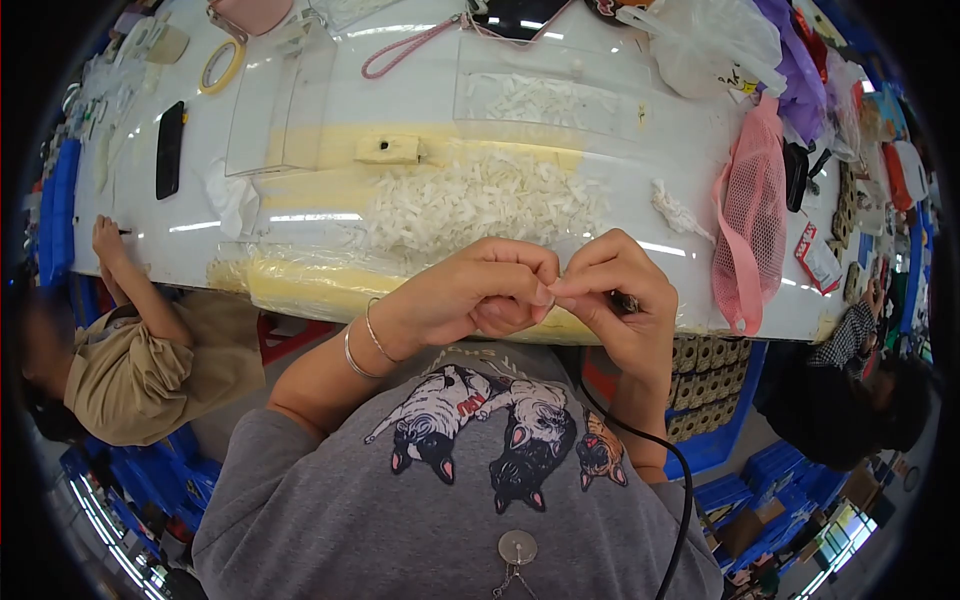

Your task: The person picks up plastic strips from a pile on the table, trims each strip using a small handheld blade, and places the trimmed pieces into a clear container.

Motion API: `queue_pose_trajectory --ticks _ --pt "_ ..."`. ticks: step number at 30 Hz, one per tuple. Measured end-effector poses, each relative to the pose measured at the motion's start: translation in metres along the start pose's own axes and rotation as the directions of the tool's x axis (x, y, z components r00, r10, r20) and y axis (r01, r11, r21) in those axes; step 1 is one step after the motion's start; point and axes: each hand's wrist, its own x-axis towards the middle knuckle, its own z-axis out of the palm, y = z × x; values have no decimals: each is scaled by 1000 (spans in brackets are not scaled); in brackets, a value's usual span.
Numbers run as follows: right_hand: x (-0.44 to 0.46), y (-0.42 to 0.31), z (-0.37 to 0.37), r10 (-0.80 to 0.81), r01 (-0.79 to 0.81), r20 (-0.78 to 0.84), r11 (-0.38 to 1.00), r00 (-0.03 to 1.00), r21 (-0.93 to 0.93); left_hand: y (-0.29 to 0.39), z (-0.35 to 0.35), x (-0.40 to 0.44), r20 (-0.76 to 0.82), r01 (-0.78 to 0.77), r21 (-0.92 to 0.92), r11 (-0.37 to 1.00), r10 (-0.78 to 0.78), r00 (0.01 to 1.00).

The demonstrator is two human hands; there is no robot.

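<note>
My left hand (pixel 500 285) and my right hand (pixel 615 290) meet at the fingertips above the table's front edge. The fingers of both are pinched together, and whatever lies between the tips is too small to make out. A dark tool end (pixel 625 302) shows in my right palm, with a black cable (pixel 650 435) running down from that side. Just beyond my hands a heap of small whitish pieces (pixel 480 200) is spread on the table. Behind it, a clear tray (pixel 630 120) holds more such pieces. A pale yellow block with a hole (pixel 390 150) stands at the heap's back left.
Clear box (pixel 275 130), tape roll (pixel 220 67) and black phone (pixel 170 150) lie to the left. A pink mesh bag (pixel 755 210) and plastic bags (pixel 710 50) are at the right. One person (pixel 150 370) sits at the left, another (pixel 840 400) at the right.
</note>
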Motion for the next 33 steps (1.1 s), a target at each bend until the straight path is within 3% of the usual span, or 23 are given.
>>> queue_pose_trajectory --ticks 3,6,12,16,28,33 --pt "-4 1 2 -3 2 -8 999 1000 -55 0 -1 1 -25 -50 68 996 52 998" --pt "-7 -8 5 165 -163 -53 986 985 36 -2 -4 1 2 -84 56 995 84 997" --pt "-17 -2 5 -63 78 74 973 995 -217 -5 -4 1 33 -82 -47 996 84 996" --pt "-16 -13 6 -58 84 85 934 995 -347 -6 -5 1 42 -55 -109 993 60 997" --pt "-14 -16 4 -93 128 93 855 991 -503 -16 -21 7 178 -24 -190 981 58 982" --pt "-12 -24 4 -31 67 101 922 994 -382 -13 -11 6 112 -53 -109 993 65 992"
